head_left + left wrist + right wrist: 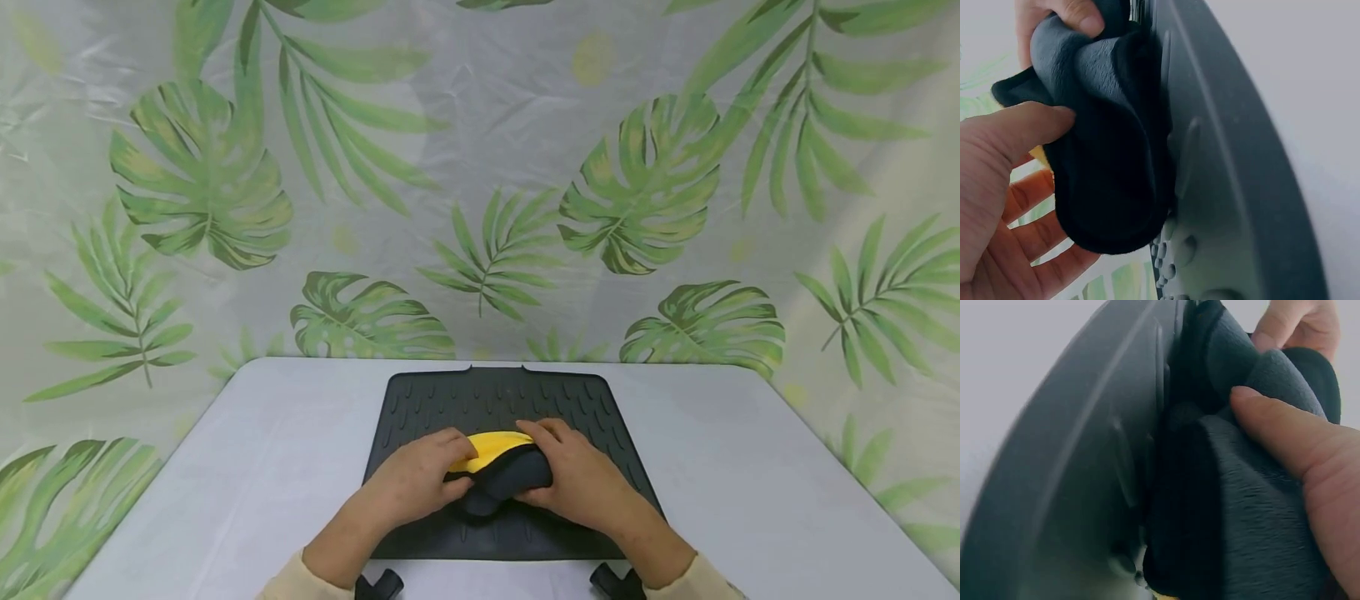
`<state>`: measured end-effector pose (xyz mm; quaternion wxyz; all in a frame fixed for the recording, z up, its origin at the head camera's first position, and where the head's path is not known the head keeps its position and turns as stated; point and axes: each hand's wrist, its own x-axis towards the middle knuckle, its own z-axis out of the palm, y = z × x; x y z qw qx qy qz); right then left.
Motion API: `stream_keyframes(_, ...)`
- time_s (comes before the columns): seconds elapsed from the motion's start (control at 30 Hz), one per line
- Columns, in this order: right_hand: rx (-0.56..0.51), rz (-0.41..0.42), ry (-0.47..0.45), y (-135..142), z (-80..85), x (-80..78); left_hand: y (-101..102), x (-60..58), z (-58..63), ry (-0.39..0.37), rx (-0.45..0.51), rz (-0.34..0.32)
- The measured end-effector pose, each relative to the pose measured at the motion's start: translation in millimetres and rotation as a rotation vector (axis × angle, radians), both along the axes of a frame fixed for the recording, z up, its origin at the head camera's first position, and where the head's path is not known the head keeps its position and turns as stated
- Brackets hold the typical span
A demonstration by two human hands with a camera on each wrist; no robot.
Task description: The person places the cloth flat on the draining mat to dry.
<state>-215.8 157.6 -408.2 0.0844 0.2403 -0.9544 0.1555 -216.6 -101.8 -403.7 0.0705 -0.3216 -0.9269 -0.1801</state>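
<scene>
Both hands hold a two-sided cloth (pixel 517 473), yellow on one face and dark grey on the other, over the middle of a dark ridged mat (pixel 495 400). My left hand (pixel 420 475) pinches its left part, thumb on the grey face and fingers behind. In the left wrist view, a rounded, black-edged flap of the cloth (pixel 1107 187) hangs beside the mat's surface. At the right end, my right hand (pixel 585 475) grips the cloth with the thumb pressed into its grey folds (pixel 1266 500). The right fingers are mostly hidden behind the fabric in the right wrist view.
The mat lies on a white table (pixel 720 467) and has a raised rim (pixel 1244 162). Two black objects (pixel 379 586) (pixel 617 582) show near the bottom, one by each wrist. A leaf-printed curtain (pixel 510 133) hangs behind the table.
</scene>
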Motion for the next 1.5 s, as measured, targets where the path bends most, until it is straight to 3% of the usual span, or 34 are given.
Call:
stream_keyframes(0.43, -0.049, -0.135, -0.262, 13.4, 7.6, -4.1, -18.3, -10.5, 4.5, 0.019, 0.118, 0.173)
stream_keyframes(0.73, -0.051, -0.1, -0.327, 17.9, 13.6, -3.4, -25.9, -16.9, 0.3, 0.043, 0.219, 0.326)
stream_keyframes(0.9, -0.147, 0.001, -0.403, 22.2, 17.7, -8.8, -27.9, -18.3, 0.0, 0.052, 0.233, 0.379)
stream_keyframes(1.03, -0.234, 0.054, -0.393, 26.4, 18.2, -14.6, -29.9, -20.3, 0.0, 0.037, 0.238, 0.411)
stream_keyframes(1.33, -0.35, -0.027, -0.295, 29.1, 14.0, -21.7, -33.7, -24.6, -2.2, 0.042, 0.25, 0.483)
stream_keyframes(1.5, -0.421, -0.033, -0.257, 29.8, 9.1, -25.2, -35.0, -25.4, -1.7, -0.007, 0.269, 0.514)
